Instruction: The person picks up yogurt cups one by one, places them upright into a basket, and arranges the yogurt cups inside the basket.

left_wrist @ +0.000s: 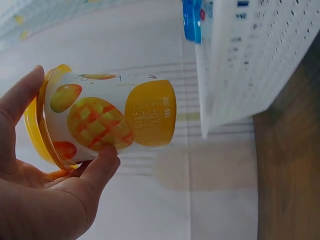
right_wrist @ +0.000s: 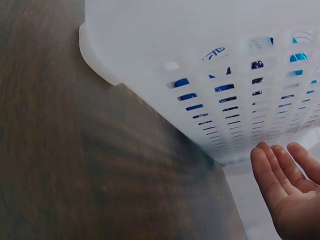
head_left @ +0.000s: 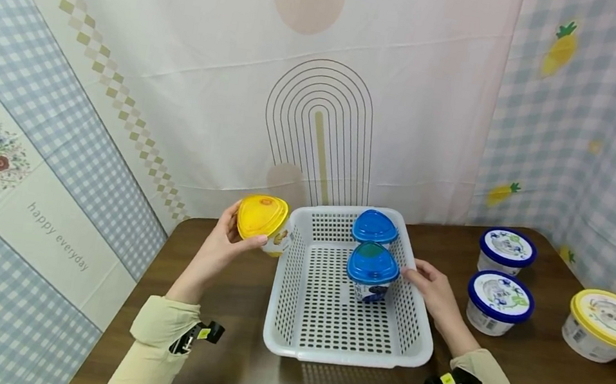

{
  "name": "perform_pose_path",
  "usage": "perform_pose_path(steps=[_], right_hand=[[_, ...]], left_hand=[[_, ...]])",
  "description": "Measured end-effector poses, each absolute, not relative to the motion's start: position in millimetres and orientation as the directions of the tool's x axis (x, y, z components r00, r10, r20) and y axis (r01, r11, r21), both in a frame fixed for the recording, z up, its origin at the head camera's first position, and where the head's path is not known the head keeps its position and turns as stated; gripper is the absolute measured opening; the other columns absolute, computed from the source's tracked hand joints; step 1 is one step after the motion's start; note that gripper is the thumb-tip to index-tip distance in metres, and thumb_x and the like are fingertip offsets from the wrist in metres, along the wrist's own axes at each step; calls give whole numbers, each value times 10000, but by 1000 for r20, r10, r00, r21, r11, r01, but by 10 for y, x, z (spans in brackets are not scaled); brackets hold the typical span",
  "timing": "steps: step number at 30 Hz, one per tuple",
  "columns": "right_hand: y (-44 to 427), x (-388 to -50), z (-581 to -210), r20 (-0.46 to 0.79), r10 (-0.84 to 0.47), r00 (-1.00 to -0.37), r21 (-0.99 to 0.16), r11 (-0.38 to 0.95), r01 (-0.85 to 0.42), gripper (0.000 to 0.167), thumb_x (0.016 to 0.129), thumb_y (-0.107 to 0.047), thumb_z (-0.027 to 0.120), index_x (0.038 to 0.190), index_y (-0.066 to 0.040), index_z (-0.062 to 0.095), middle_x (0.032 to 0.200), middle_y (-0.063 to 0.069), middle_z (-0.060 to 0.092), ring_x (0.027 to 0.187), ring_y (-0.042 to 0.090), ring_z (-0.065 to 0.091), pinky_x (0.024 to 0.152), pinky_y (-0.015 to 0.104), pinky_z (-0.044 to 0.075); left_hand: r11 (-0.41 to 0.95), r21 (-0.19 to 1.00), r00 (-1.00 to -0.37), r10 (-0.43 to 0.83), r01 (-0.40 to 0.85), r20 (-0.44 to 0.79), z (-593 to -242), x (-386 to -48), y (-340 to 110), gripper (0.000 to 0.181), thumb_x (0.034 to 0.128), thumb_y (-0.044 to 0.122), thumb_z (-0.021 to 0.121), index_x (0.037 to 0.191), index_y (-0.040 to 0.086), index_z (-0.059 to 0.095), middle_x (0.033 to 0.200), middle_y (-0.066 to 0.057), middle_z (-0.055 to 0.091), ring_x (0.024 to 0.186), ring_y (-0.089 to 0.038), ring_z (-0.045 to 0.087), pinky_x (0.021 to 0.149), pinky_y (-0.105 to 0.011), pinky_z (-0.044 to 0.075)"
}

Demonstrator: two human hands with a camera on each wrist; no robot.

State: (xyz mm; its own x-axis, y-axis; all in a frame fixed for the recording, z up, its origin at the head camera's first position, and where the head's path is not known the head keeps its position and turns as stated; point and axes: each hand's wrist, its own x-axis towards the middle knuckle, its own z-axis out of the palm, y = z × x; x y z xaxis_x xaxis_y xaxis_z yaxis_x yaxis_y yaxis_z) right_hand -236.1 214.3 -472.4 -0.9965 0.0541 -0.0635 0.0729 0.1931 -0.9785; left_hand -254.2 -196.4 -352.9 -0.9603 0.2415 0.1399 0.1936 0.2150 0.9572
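The left hand (head_left: 217, 242) gripped a cup (left_wrist: 112, 115) just beside the basket (head_left: 344, 358); the right hand (head_left: 437, 293), fingers loosely extended, was at the opposite side. The cup seemed light and smooth, best held below its yellow lid (head_left: 263, 215).

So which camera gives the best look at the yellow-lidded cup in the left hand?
The left wrist view: the yellow-lidded cup is close up there, mango picture visible. The head view shows it smaller, from above; the right wrist view misses it.
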Motion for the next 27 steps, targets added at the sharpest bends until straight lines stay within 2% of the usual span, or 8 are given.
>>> perform_pose_path(steps=[11, 20, 27], right_hand=[[2131, -2349, -4707, -74, 53, -996, -978, 192, 83, 636, 1005, -403, 576, 1498, -29, 427, 1396, 267, 534, 1045, 257, 662, 838, 396, 589], [2131, -2340, -4708, -73, 61, -995, -977, 197, 84, 627, 1004, -402, 578, 1489, -30, 441, 1393, 270, 536, 1046, 263, 664, 830, 397, 591], [2116, -2338, -4694, -69, 64, -996, -977, 196, 80, 617, 1003, -407, 580, 1477, -33, 454, 1388, 268, 539, 1033, 262, 668, 829, 403, 592]], left_hand=[[286, 929, -917, 381, 236, 116, -3423, -2379, -1689, 979, 857, 252, 812, 1594, 155, 176, 1584, -61, 338, 1443, -249, 353, 1162, -497, 309], [385, 898, -888, 460, 214, 15, -3415, -2281, -1435, 1045, 845, 354, 814, 1615, 177, 131, 1623, -25, 269, 1455, -251, 336, 1146, -488, 342], [448, 867, -860, 508, 218, -46, -3473, -2249, -1275, 1024, 843, 430, 793, 1611, 196, 157, 1564, -31, 351, 1386, -277, 399, 1091, -503, 414]])
